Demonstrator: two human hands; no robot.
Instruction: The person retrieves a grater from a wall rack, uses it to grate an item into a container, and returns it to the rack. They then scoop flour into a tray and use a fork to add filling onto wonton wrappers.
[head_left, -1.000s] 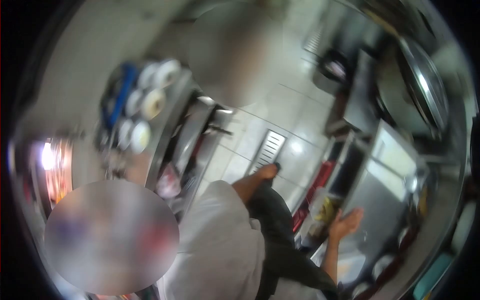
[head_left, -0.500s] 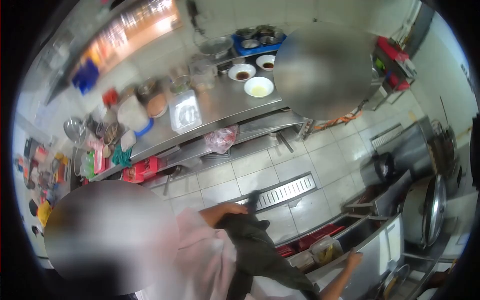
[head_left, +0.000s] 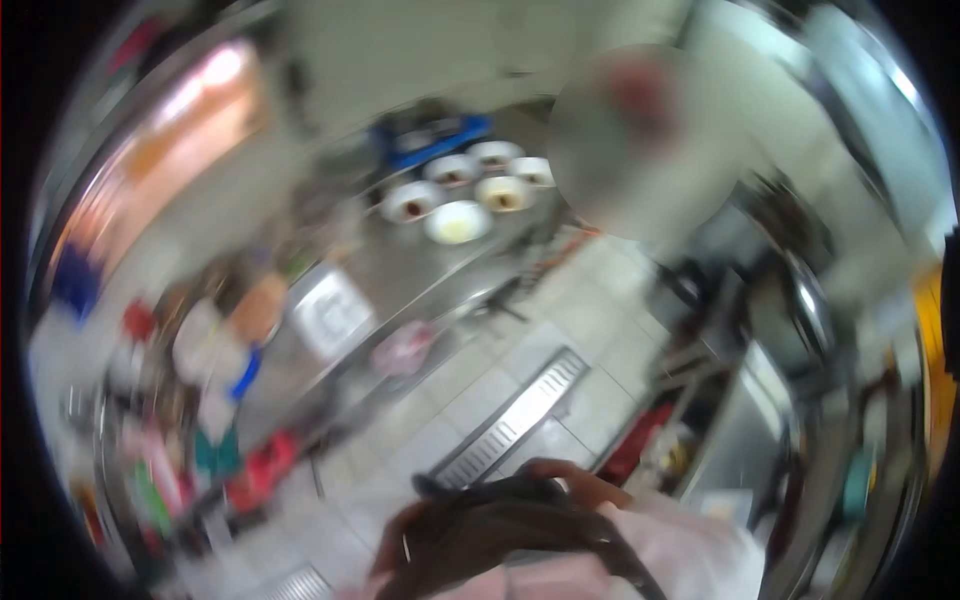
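Motion blurs the view. My right hand point(head_left: 556, 469) is beside the dark apron point(head_left: 480, 525) over my front, its arm coming from a pale pink sleeve point(head_left: 685, 545); its fingers are smeared. On the apron's other side, low in the view, is my left hand point(head_left: 398, 530), partly covered by the dark cloth, fingers not distinguishable. Nothing can be made out in either hand. Ahead, several white bowls stand on the steel counter point(head_left: 400, 275); the nearest bowl point(head_left: 458, 222) holds something pale, others hold dark liquid.
On the counter are a blue tray point(head_left: 440, 148), a clear tray point(head_left: 332, 312) and pans. A pink-filled bag point(head_left: 403, 348) lies on the lower shelf. A drain grate point(head_left: 515, 415) runs along the tiled floor. Steel equipment and an open drawer point(head_left: 640, 440) are at the right.
The view has turned, and the counter and bowls have shifted left. My right hand has left the steel unit's edge and come in beside the apron. My left hand appears lower and farther left.
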